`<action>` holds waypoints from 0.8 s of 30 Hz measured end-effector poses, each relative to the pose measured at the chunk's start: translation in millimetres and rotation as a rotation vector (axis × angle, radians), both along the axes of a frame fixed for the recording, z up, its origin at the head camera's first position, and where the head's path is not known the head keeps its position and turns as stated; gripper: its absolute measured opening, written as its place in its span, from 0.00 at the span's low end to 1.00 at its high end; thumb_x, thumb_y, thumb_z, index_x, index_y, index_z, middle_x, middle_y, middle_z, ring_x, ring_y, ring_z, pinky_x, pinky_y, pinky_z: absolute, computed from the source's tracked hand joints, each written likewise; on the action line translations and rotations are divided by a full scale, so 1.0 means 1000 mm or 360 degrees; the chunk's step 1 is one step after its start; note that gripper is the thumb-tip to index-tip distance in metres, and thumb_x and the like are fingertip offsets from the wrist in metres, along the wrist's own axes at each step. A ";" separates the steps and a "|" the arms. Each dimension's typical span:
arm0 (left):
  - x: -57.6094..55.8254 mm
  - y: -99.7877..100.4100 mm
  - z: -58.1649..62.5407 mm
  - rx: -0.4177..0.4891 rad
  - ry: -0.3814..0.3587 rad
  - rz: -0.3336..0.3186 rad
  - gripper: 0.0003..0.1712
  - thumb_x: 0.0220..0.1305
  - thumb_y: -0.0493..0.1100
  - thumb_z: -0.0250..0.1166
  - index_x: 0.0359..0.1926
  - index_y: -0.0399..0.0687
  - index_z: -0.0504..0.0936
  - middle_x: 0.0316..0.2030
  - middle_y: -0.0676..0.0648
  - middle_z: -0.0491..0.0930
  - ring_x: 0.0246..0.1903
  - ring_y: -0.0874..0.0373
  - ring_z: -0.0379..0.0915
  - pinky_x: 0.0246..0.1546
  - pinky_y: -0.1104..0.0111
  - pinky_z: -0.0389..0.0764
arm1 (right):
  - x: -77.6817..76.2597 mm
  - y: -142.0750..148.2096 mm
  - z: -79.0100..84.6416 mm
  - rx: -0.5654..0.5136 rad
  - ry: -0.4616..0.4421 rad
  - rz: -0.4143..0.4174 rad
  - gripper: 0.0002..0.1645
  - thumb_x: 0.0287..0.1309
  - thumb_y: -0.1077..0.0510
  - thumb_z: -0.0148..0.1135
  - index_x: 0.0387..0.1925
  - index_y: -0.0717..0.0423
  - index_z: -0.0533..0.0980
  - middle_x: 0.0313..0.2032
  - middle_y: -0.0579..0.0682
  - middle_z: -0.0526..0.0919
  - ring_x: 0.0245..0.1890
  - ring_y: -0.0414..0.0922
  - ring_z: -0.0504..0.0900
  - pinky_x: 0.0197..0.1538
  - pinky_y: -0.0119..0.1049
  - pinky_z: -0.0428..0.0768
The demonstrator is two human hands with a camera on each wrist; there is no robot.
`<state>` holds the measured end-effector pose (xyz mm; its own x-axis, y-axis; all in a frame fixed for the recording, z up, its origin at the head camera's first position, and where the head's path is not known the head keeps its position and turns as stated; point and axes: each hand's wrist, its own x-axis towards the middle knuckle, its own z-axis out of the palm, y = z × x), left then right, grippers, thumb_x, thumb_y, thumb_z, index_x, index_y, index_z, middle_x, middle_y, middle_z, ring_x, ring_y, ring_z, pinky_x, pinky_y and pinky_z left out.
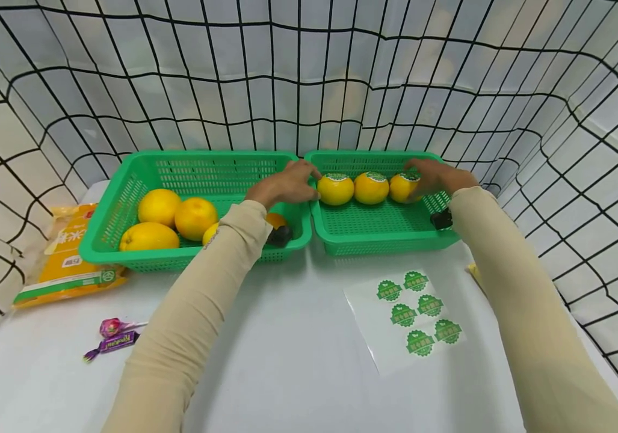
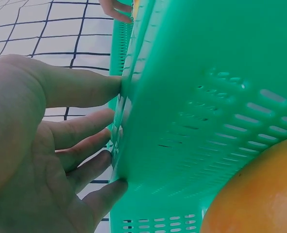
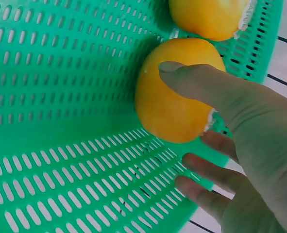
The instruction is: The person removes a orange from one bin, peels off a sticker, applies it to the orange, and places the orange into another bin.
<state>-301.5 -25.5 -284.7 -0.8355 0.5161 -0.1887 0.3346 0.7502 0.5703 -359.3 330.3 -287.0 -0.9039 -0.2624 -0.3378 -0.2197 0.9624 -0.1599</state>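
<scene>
My right hand (image 1: pixel 441 174) is at the rightmost orange (image 1: pixel 402 190) in the right green basket (image 1: pixel 381 225). In the right wrist view the thumb lies across this orange (image 3: pixel 175 114), the index finger goes behind it, and the other fingers are spread. Two more oranges, one in the middle (image 1: pixel 370 190) and one at the left (image 1: pixel 334 191), sit in the same row, with green stickers on top. My left hand (image 1: pixel 289 183) touches the adjoining basket rims, its fingers (image 2: pixel 87 128) fairly straight and holding no fruit. Several oranges (image 1: pixel 196 218) lie in the left basket (image 1: pixel 141 165), some hidden by my sleeve.
A clear sheet of green stickers (image 1: pixel 403 316) lies before the right basket. At the left are an orange snack bag (image 1: pixel 73 258), a lollipop (image 1: pixel 111 326) and a purple wrapped candy (image 1: pixel 116 343). Black netting (image 1: pixel 298 78) surrounds the table's back and sides.
</scene>
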 end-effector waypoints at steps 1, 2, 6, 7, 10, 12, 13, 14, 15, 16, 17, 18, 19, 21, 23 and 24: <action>0.000 0.000 0.000 -0.0001 0.0005 -0.0004 0.32 0.79 0.44 0.59 0.78 0.40 0.66 0.83 0.41 0.49 0.84 0.45 0.34 0.81 0.47 0.53 | 0.002 0.000 0.003 0.0005 -0.0005 -0.0004 0.51 0.67 0.53 0.72 0.80 0.63 0.55 0.78 0.74 0.54 0.77 0.72 0.56 0.75 0.70 0.61; 0.000 0.000 0.000 -0.0003 0.0008 -0.0008 0.32 0.79 0.43 0.59 0.78 0.40 0.66 0.83 0.41 0.49 0.84 0.45 0.34 0.81 0.47 0.53 | 0.004 0.000 0.005 0.0007 -0.0006 -0.0009 0.51 0.68 0.53 0.72 0.80 0.62 0.55 0.78 0.74 0.54 0.77 0.72 0.56 0.75 0.71 0.61; 0.003 -0.002 0.000 -0.0007 0.0045 -0.0017 0.34 0.78 0.44 0.60 0.79 0.41 0.65 0.84 0.41 0.46 0.83 0.44 0.34 0.80 0.45 0.53 | 0.017 0.001 0.015 -0.0026 0.0043 -0.0015 0.49 0.71 0.49 0.68 0.81 0.61 0.54 0.77 0.74 0.55 0.76 0.72 0.57 0.74 0.73 0.61; 0.005 -0.004 0.001 -0.0007 0.0061 -0.0014 0.34 0.77 0.45 0.61 0.79 0.42 0.65 0.84 0.41 0.45 0.83 0.43 0.33 0.80 0.44 0.53 | 0.021 0.001 0.017 -0.0044 0.0066 -0.0006 0.49 0.72 0.48 0.67 0.81 0.61 0.54 0.77 0.75 0.55 0.76 0.72 0.57 0.73 0.73 0.61; 0.013 -0.011 0.003 -0.0005 0.0139 -0.0001 0.38 0.75 0.48 0.65 0.80 0.46 0.63 0.85 0.42 0.40 0.82 0.42 0.32 0.79 0.42 0.53 | 0.037 0.002 0.020 -0.0113 0.0140 0.0009 0.48 0.74 0.44 0.64 0.82 0.60 0.54 0.79 0.72 0.53 0.78 0.71 0.54 0.74 0.75 0.58; 0.020 -0.022 0.006 -0.0005 0.0203 0.0009 0.40 0.74 0.50 0.66 0.81 0.47 0.62 0.85 0.42 0.38 0.82 0.41 0.31 0.79 0.40 0.51 | 0.049 0.002 0.020 -0.0174 0.0202 0.0024 0.48 0.74 0.43 0.63 0.82 0.59 0.55 0.80 0.70 0.53 0.79 0.71 0.53 0.74 0.75 0.57; 0.023 -0.028 0.008 -0.0003 0.0232 0.0010 0.41 0.74 0.51 0.66 0.81 0.47 0.62 0.85 0.42 0.38 0.82 0.40 0.31 0.79 0.40 0.50 | 0.056 0.001 0.019 -0.0203 0.0233 0.0027 0.48 0.75 0.42 0.63 0.82 0.59 0.55 0.80 0.69 0.53 0.79 0.71 0.52 0.75 0.75 0.56; 0.026 -0.035 0.009 -0.0005 0.0257 0.0014 0.42 0.75 0.52 0.66 0.81 0.47 0.61 0.85 0.42 0.39 0.82 0.39 0.32 0.79 0.39 0.50 | 0.063 0.001 0.018 -0.0239 0.0262 0.0030 0.48 0.75 0.42 0.63 0.82 0.59 0.55 0.81 0.69 0.53 0.80 0.70 0.52 0.75 0.75 0.56; 0.029 -0.043 0.010 -0.0001 0.0277 0.0019 0.42 0.75 0.52 0.65 0.81 0.47 0.61 0.85 0.41 0.39 0.82 0.39 0.33 0.79 0.39 0.49 | 0.071 0.000 0.017 -0.0271 0.0293 0.0036 0.48 0.75 0.42 0.63 0.82 0.59 0.55 0.81 0.68 0.53 0.80 0.70 0.52 0.75 0.75 0.56; 0.032 -0.051 0.011 0.0006 0.0293 0.0027 0.42 0.76 0.53 0.65 0.82 0.46 0.60 0.85 0.41 0.39 0.81 0.38 0.33 0.79 0.38 0.49 | 0.078 -0.001 0.015 -0.0307 0.0327 0.0046 0.48 0.75 0.42 0.63 0.82 0.59 0.55 0.81 0.68 0.54 0.80 0.70 0.53 0.75 0.74 0.56; 0.036 -0.059 0.012 0.0018 0.0299 0.0036 0.41 0.76 0.54 0.64 0.82 0.46 0.60 0.85 0.40 0.40 0.81 0.37 0.35 0.78 0.37 0.50 | 0.085 -0.004 0.013 -0.0343 0.0362 0.0053 0.47 0.75 0.42 0.63 0.81 0.60 0.56 0.80 0.68 0.55 0.79 0.69 0.54 0.75 0.74 0.57; 0.038 -0.068 0.013 0.0033 0.0301 0.0050 0.41 0.76 0.54 0.63 0.81 0.46 0.60 0.84 0.39 0.41 0.81 0.37 0.35 0.78 0.37 0.50 | 0.093 -0.007 0.011 -0.0380 0.0393 0.0063 0.47 0.75 0.42 0.63 0.81 0.60 0.57 0.80 0.68 0.56 0.79 0.69 0.54 0.75 0.73 0.57; 0.040 -0.077 0.013 0.0052 0.0298 0.0065 0.40 0.77 0.54 0.63 0.81 0.46 0.61 0.84 0.38 0.42 0.81 0.36 0.36 0.77 0.36 0.50 | 0.100 -0.011 0.009 -0.0415 0.0420 0.0069 0.46 0.75 0.42 0.63 0.81 0.60 0.58 0.80 0.67 0.57 0.80 0.68 0.54 0.75 0.72 0.58; 0.045 -0.094 0.013 0.0088 0.0275 0.0091 0.40 0.77 0.54 0.62 0.81 0.45 0.61 0.84 0.37 0.44 0.80 0.35 0.37 0.76 0.34 0.51 | 0.115 -0.022 0.003 -0.0471 0.0476 0.0082 0.45 0.75 0.42 0.64 0.80 0.59 0.60 0.80 0.65 0.59 0.80 0.67 0.55 0.76 0.71 0.58; 0.046 -0.110 0.012 0.0110 0.0244 0.0115 0.39 0.78 0.55 0.61 0.81 0.45 0.61 0.83 0.36 0.45 0.81 0.33 0.35 0.76 0.32 0.49 | 0.128 -0.036 -0.002 -0.0530 0.0531 0.0101 0.44 0.74 0.43 0.65 0.80 0.57 0.62 0.79 0.64 0.60 0.80 0.66 0.56 0.76 0.71 0.58; 0.047 -0.118 0.011 0.0118 0.0221 0.0125 0.40 0.78 0.56 0.61 0.81 0.45 0.61 0.83 0.35 0.44 0.81 0.31 0.32 0.76 0.30 0.46 | 0.134 -0.044 -0.006 -0.0563 0.0553 0.0118 0.43 0.73 0.43 0.66 0.80 0.57 0.63 0.79 0.63 0.61 0.80 0.65 0.56 0.76 0.70 0.58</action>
<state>-254.1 -143.0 -273.4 -0.8892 0.4563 -0.0329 0.3557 0.7349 0.5773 -225.8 286.5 -292.8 -0.9218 -0.3741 0.1014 -0.3835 0.8423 -0.3787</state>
